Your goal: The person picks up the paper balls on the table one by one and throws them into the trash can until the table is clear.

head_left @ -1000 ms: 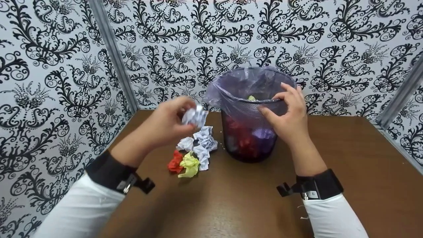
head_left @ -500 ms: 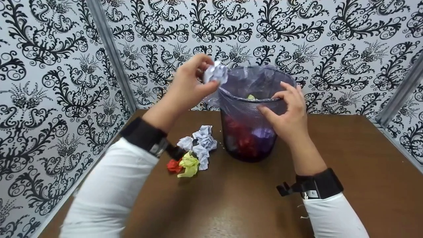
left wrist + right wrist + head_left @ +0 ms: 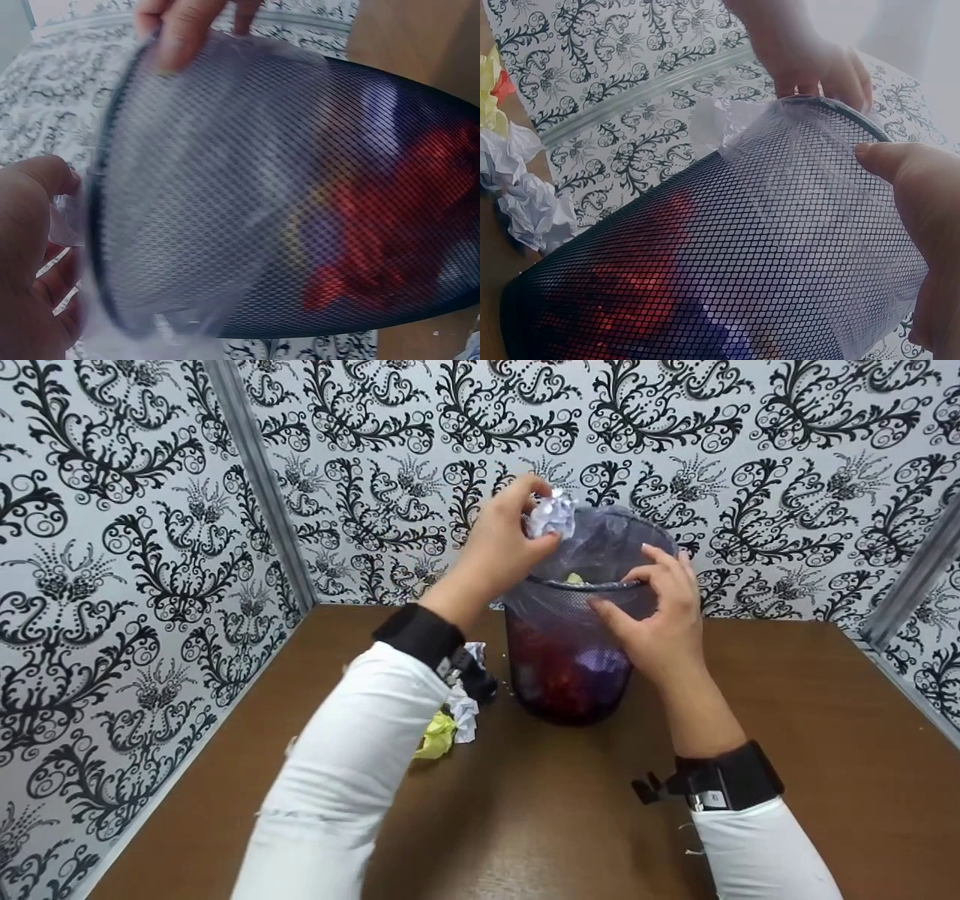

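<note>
The left hand [image 3: 502, 536] pinches a crumpled white paper ball [image 3: 551, 515] in its fingertips, held just above the far left rim of the mesh bin [image 3: 570, 660]. The bin's open mouth lies directly below and slightly right of the ball. The right hand [image 3: 664, 611] curls thumb and fingers round the near rim, steadying the bin upright on the table [image 3: 787, 720]. More paper balls [image 3: 450, 724] lie on the table left of the bin, under the left forearm.

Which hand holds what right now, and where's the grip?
Left hand pinches a crumpled white paper ball by its side, above the bin. Right hand grips the mesh wastebasket at its near rim.
</note>
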A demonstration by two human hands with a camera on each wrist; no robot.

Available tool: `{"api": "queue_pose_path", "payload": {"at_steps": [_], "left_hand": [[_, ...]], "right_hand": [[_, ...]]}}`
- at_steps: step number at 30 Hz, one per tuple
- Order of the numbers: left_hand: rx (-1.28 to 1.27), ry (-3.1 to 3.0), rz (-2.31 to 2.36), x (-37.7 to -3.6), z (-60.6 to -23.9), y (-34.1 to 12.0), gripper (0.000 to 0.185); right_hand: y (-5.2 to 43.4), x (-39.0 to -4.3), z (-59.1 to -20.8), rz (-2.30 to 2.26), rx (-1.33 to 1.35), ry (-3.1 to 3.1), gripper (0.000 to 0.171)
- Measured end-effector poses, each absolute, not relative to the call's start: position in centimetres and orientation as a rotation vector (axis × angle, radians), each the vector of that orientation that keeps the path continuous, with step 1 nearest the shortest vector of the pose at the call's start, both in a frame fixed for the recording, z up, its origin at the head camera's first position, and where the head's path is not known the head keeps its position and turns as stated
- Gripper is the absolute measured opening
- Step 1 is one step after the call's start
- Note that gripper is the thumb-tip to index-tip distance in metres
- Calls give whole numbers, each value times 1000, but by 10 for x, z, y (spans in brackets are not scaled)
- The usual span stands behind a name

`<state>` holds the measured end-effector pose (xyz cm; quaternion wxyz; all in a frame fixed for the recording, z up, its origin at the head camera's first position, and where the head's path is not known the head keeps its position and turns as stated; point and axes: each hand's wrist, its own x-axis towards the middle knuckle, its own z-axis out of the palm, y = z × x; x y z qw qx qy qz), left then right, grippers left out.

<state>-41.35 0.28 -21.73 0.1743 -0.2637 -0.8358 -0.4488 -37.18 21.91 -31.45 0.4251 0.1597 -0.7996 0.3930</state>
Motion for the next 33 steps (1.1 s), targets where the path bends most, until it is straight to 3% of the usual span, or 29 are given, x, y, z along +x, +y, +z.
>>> {"api": "queue_pose_path", "payload": {"at_steps": [13,19,33], "left_hand": [[-594,-2563,-1243,-423,-222,9,41],[-629,-2650,-1086,-422,-222,8,36],[-779,-2470,-678,-406,-232,-28,45]], "right_hand": [[219,-372,-312,1004,362,-2020,45],[220,-375,-313,979,411,-1972,43],[218,-374,-314,991,412,-1985,42]]}}
